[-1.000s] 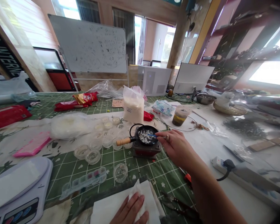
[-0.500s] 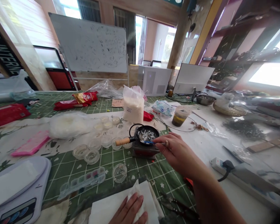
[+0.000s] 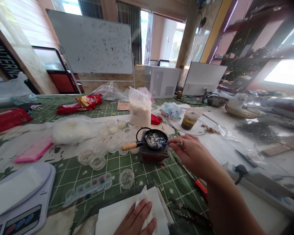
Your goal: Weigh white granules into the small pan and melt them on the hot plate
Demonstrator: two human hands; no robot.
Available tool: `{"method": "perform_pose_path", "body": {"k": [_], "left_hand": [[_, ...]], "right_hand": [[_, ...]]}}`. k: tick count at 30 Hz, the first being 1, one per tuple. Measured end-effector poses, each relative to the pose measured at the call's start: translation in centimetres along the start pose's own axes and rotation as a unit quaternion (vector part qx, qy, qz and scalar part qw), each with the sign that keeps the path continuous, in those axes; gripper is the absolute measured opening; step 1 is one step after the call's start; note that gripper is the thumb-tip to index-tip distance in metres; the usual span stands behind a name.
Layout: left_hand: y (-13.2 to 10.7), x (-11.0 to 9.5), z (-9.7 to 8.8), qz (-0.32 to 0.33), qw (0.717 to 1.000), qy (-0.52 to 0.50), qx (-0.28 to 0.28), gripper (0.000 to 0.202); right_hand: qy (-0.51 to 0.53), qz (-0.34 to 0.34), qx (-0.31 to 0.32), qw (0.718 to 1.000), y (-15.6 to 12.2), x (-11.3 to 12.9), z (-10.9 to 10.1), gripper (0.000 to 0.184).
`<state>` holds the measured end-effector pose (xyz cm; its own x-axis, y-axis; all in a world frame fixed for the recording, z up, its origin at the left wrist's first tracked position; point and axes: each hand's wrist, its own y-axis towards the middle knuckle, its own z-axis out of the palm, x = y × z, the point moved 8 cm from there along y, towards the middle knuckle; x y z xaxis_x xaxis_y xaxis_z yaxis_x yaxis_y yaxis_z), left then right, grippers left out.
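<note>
A small black pan (image 3: 154, 140) with a wooden handle sits on a little red burner (image 3: 152, 155) on the green grid mat. White flakes lie in the pan. My right hand (image 3: 191, 153) pinches a thin blue-tipped stick (image 3: 170, 143) whose tip rests at the pan's right rim. My left hand (image 3: 136, 222) lies flat, fingers stretched, on a white paper tissue (image 3: 117, 218) at the near edge.
Several small clear round dishes (image 3: 98, 160) stand left of the burner, with a paint palette strip (image 3: 90, 187) in front. A white scale (image 3: 17, 199) sits near left. A bag of white granules (image 3: 140, 109), a lidded cup (image 3: 189, 119), red-handled pliers (image 3: 198, 186) and a power strip (image 3: 240, 169) lie around.
My right hand has shifted slightly right and up, keeping the stick's tip at the pan. The view has tilted a little. My left hand stays on the tissue.
</note>
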<state>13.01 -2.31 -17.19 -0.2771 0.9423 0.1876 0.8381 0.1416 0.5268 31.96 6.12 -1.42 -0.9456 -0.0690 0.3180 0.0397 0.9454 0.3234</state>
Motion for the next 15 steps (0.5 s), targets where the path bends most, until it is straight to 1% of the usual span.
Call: {"method": "perform_pose_path", "body": {"k": [2, 4, 6, 7, 10, 11, 15], "left_hand": [[0.2, 0.0, -0.2, -0.003, 1.0, 0.003, 0.0, 0.029], [0.1, 0.0, 0.0, -0.008, 1.0, -0.006, 0.003, 0.032], [-0.2, 0.0, 0.2, -0.008, 1.0, -0.02, 0.006, 0.034], [-0.3, 0.0, 0.5, -0.007, 1.0, -0.024, 0.011, 0.035], [-0.8, -0.2, 1.1, 0.003, 0.999, -0.028, 0.032, 0.035], [-0.9, -0.2, 1.2, 0.002, 0.999, -0.028, 0.039, 0.036], [-0.7, 0.0, 0.9, -0.015, 0.999, -0.035, 0.027, 0.039]], "right_hand": [[0.021, -0.027, 0.014, 0.999, -0.1, 0.6, 0.2, 0.027], [0.019, -0.01, 0.017, 1.0, 0.0, 0.4, 0.2, 0.027], [0.001, 0.015, 0.007, 1.0, -0.1, 0.0, 0.0, 0.026], [-0.003, 0.015, 0.002, 1.0, -0.1, -0.1, 0.0, 0.025], [0.022, -0.028, 0.01, 0.999, 0.0, 0.5, 0.2, 0.026], [0.029, -0.032, 0.016, 0.999, 0.1, 0.6, 0.4, 0.026], [-0.005, 0.03, 0.001, 1.0, 0.5, -0.5, 0.5, 0.026]]}}
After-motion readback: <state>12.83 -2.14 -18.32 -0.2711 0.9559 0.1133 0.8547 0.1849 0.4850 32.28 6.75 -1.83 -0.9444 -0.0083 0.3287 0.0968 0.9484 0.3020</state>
